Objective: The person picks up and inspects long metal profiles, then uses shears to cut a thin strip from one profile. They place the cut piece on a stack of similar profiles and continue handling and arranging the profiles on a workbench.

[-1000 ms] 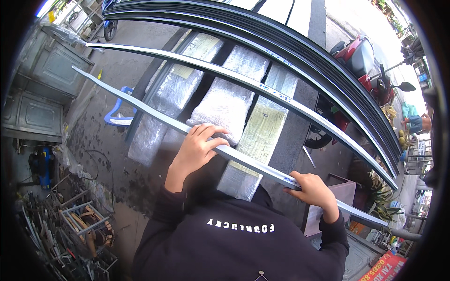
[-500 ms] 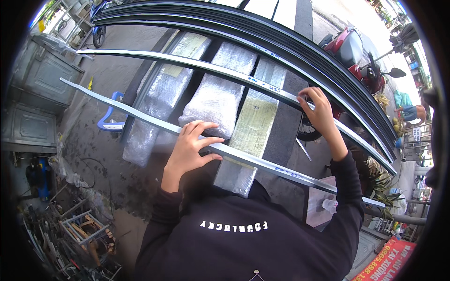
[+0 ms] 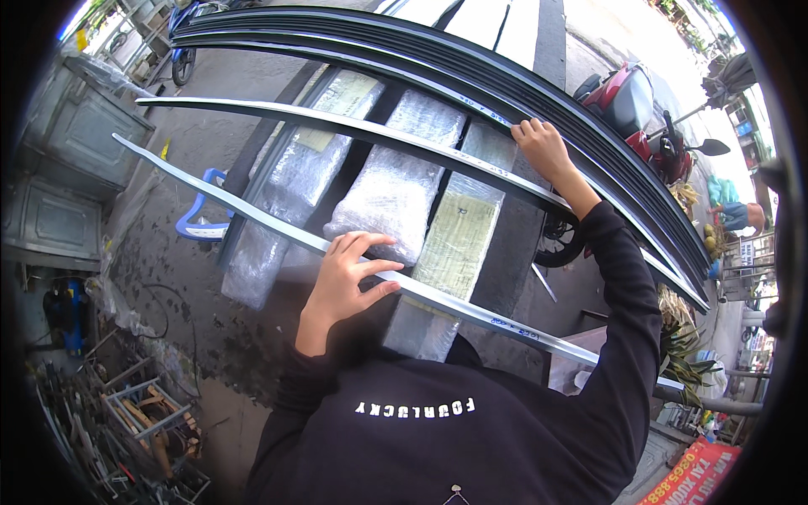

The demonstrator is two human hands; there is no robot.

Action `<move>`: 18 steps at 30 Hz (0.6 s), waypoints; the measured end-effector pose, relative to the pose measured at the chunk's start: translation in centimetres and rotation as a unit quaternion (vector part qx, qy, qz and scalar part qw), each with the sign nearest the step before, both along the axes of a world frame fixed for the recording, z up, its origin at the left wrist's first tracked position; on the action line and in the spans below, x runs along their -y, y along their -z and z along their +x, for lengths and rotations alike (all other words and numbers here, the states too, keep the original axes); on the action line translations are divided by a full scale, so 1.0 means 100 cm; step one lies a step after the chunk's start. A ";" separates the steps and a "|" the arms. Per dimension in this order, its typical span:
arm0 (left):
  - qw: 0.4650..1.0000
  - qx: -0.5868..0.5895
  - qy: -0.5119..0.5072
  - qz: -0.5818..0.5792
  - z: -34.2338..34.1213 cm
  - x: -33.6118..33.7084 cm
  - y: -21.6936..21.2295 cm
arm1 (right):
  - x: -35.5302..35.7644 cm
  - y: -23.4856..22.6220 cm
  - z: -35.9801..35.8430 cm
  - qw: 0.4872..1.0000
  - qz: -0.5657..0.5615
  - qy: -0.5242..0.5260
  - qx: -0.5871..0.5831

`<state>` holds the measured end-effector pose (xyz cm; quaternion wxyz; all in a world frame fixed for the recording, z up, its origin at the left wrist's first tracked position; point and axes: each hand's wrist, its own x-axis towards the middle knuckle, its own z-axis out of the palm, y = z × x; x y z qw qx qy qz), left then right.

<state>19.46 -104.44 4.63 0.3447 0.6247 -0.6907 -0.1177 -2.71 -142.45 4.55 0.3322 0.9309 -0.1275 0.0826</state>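
A long silver metal profile (image 3: 278, 225), with handwritten marks, lies slantwise nearest my body. My left hand (image 3: 341, 282) is closed loosely on it, thumb and fingers partly apart along the bar. Beyond it runs a second silver profile (image 3: 379, 132), which neither hand holds. My right hand (image 3: 543, 151) reaches over that one and has its fingers curled on a third marked profile (image 3: 404, 82), beside the dark bundle. The underside of that grip is hidden. Plastic-wrapped packs (image 3: 396, 160) lie beneath the bars.
A stack of dark profiles (image 3: 421, 42) spans the far side. A red motorbike (image 3: 627, 101) stands far right. At left are a blue-and-white curved piece (image 3: 202, 223) and grey panels (image 3: 59, 219). Metal offcuts and a small frame (image 3: 151, 412) crowd the lower left.
My right hand has moved away from me, from the second profile to the third one, and its fingers have curled down. My left hand stays on the nearest profile.
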 end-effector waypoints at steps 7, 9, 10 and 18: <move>1.000 -0.008 -0.008 -0.007 -0.002 0.003 -0.005 | -0.048 -0.022 -0.021 0.978 0.197 -0.068 0.023; 1.000 -0.017 -0.020 0.004 -0.004 0.004 -0.005 | -0.062 -0.024 -0.025 0.930 0.364 0.034 0.050; 0.999 -0.020 -0.025 0.008 -0.004 0.005 -0.005 | -0.067 -0.023 -0.024 0.909 0.401 0.070 0.092; 0.991 -0.070 -0.112 -0.013 -0.010 0.030 -0.009 | -0.086 -0.012 -0.024 0.881 0.427 0.094 0.183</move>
